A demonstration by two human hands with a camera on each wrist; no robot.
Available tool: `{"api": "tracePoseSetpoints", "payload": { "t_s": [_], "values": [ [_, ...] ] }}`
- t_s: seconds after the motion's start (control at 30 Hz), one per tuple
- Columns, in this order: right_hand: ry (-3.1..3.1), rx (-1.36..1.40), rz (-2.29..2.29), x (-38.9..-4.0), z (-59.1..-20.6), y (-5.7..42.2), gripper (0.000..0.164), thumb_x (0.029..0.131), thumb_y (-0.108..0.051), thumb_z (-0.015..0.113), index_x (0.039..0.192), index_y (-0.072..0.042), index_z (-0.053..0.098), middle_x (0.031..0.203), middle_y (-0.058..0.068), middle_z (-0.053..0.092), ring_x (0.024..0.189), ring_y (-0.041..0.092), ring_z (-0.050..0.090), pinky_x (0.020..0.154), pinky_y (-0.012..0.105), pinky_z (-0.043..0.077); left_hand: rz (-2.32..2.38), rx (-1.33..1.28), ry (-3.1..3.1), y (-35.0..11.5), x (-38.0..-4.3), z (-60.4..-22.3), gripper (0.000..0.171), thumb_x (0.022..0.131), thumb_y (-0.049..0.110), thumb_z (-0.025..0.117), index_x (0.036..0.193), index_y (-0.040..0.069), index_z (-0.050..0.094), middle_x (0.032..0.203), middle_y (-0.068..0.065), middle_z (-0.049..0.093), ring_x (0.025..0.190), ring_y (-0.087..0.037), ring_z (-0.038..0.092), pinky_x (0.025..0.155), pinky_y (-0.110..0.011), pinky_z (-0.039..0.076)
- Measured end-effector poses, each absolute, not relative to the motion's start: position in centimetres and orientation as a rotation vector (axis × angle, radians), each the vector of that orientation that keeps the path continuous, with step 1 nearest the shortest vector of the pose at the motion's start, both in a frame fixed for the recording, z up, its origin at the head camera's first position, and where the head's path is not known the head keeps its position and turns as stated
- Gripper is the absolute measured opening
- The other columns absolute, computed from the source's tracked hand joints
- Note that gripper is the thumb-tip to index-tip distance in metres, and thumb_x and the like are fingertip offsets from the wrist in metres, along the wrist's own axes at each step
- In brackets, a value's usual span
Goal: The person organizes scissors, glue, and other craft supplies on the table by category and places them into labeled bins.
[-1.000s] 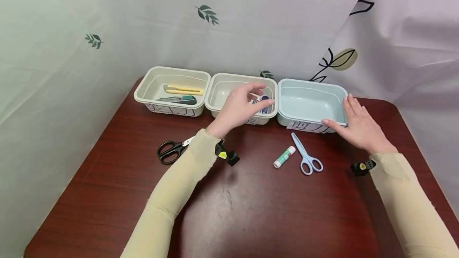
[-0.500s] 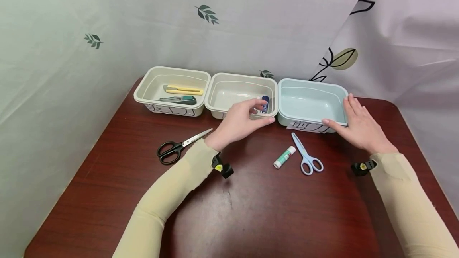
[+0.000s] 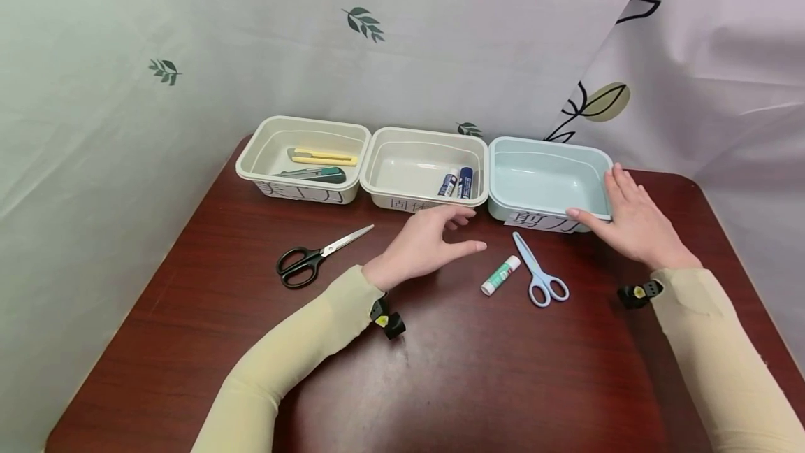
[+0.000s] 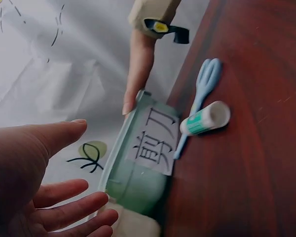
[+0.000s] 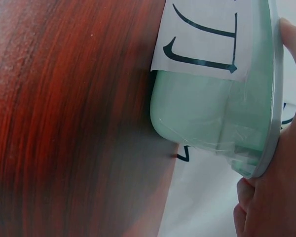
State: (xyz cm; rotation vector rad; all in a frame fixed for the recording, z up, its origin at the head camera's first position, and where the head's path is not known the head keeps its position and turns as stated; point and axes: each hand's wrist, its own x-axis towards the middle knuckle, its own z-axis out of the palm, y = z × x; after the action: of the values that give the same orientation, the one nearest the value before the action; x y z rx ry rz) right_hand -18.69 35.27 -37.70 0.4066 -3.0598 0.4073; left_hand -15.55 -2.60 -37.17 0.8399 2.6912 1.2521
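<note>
My left hand [image 3: 428,243] hovers over the table in front of the middle cream box [image 3: 409,191], thumb apart from loosely bent fingers, nothing in its grasp. Just right of it lie a green-and-white glue stick [image 3: 500,275] and light-blue scissors [image 3: 539,275]. In the left wrist view the glue stick [image 4: 204,119] overlaps the scissors [image 4: 207,81]. My right hand [image 3: 638,219] rests at the right end of the light-blue box [image 3: 528,215], thumb at the front rim and straight fingers along the side. Two blue-and-white glue sticks [image 3: 464,183] lie inside the middle box.
Black-handled scissors [image 3: 302,266] lie on the dark red table [image 3: 478,376], left of my left hand. The left cream box [image 3: 251,166] holds a yellow utility knife [image 3: 323,157] and a green-and-grey one [image 3: 321,174]. A leaf-patterned sheet [image 3: 415,54] hangs behind the boxes.
My left hand has drawn back from over the middle box toward the table's front, uncovering the blue-and-white glue sticks and the black scissors' blades. The right hand has stayed at the light-blue box.
</note>
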Motion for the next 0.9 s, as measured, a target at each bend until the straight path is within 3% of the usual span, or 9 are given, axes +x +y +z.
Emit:
{"api": "tracePoseSetpoints", "payload": {
  "t_s": [0.4,0.9],
  "values": [
    [-3.056,0.41,0.403,-18.9,-37.8,35.4,0.101,0.099,-0.058,0.053,0.156,0.013,0.009,0.163,0.031,-0.001,0.152,0.04,-0.002,0.121,0.048,-0.002,1.186,0.853,2.63,-1.2,-13.8,-39.4,0.056,0.088,0.04,0.081,0.133,0.01,0.065,0.116,-0.004,0.07,0.104,-0.018,0.065,0.09,-0.026,0.048],
    [-3.061,0.406,0.409,-18.8,-37.8,35.4,0.101,0.099,-0.058,0.053,0.156,0.013,0.007,0.164,0.029,-0.004,0.152,0.039,-0.004,0.121,0.048,-0.003,1.062,0.92,2.622,1.2,-13.7,-40.0,0.062,0.082,0.043,0.086,0.132,0.012,0.066,0.114,0.001,0.07,0.101,-0.006,0.063,0.088,-0.018,0.046]
  ]
}}
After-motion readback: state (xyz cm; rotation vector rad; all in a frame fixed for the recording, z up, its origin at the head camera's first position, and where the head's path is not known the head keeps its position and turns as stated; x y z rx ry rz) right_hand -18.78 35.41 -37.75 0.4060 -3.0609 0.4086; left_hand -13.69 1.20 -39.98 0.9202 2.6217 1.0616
